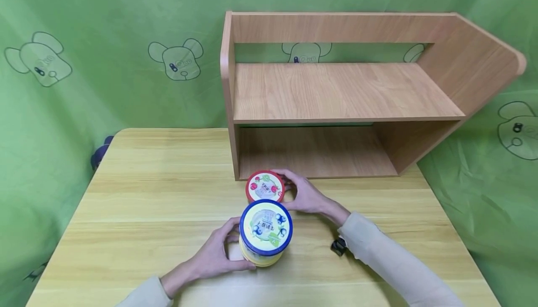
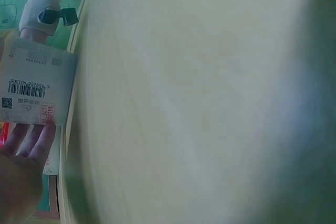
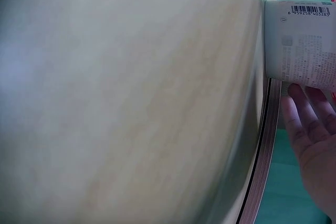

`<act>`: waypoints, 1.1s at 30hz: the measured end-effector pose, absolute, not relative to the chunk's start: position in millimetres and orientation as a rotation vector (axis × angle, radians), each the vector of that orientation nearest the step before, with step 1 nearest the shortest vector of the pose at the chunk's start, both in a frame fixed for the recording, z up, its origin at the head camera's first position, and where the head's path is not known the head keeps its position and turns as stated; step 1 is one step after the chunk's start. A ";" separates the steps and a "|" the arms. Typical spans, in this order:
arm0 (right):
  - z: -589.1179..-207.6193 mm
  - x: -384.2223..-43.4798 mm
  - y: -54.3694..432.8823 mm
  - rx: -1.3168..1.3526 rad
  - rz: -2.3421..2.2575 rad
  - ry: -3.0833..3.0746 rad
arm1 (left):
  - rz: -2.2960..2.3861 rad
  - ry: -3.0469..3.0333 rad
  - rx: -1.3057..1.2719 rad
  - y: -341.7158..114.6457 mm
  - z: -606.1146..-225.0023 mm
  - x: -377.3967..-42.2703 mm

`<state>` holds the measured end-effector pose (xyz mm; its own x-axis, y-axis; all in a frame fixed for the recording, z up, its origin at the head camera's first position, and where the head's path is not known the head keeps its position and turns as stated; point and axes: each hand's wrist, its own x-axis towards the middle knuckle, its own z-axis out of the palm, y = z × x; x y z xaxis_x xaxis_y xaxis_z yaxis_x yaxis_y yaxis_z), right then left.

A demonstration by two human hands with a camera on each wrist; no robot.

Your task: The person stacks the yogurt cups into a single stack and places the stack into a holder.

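Note:
My left hand holds a round canister with a blue lid, thumb on its near side and fingers behind. Blueberries are printed on that lid, and a barcode label on its pale side faces the left wrist view. Just beyond it is a second canister with a red lid, decorated with red berries and partly hidden by the blue-lidded one. My right hand curves round its right side, thumb toward me and fingers at the far side. In the right wrist view the fingers lie against this pale canister.
A two-level wooden shelf stands at the back right of the wooden table, its lower front edge right behind the red-lidded canister. Green cloth with bear-like drawings hangs around. A black device sits at my right cuff.

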<state>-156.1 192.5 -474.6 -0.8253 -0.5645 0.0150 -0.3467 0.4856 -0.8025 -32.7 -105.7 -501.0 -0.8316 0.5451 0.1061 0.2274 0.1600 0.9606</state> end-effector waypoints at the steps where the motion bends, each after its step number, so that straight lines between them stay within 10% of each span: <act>1: -474.8 -156.2 192.9 -0.775 -1.264 2.479 | 1.725 2.173 0.748 -105.6 -501.0 -32.8; 33: -464.1 -137.3 232.6 -0.685 -1.324 2.596 | 1.727 2.173 0.769 -105.6 -500.5 -32.6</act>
